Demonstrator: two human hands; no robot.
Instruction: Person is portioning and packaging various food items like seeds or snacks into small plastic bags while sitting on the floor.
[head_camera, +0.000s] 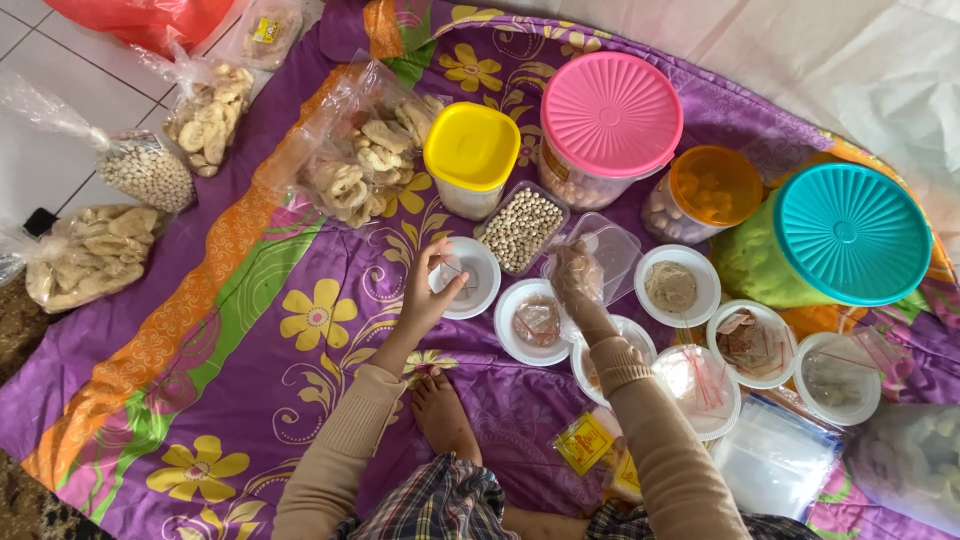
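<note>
Floor covering: a purple cloth (250, 380) with yellow flowers and an orange-green band is spread over white floor tiles (40, 120); everything is laid out on it.
Far left: four knotted clear bags of snacks are counted, two of pale crackers (85, 255), one of round nuts (148, 172) and one of curled chips (208, 110); a larger open bag of ring crackers (365, 160) is seen just right of them.
Left hand: the left hand (430, 290) is pinched shut on a small clear zip pouch (452, 272), held over a white saucer (480, 275).
Handling of the pouch: it is judged to be very light, limp and slippery; it is best taken at the stiffer zip edge, where it is held now.
Tubs behind: four lidded tubs are counted, yellow (472, 145), pink (611, 112), orange (715, 185) and teal (852, 233); an open clear tray of pale beans (522, 228) is set in front of them.
Right hand: the right hand (578, 280), covered by a thin plastic glove, is lowered into a clear box (612, 245); whether anything is gripped cannot be told.
Saucers: seven white saucers are counted in all, one holding tan powder (672, 285), several holding filled pouches.
Right edge: a stack of empty zip bags (775, 455) is seen; yellow packets (585, 442) are laid by the knee.
</note>
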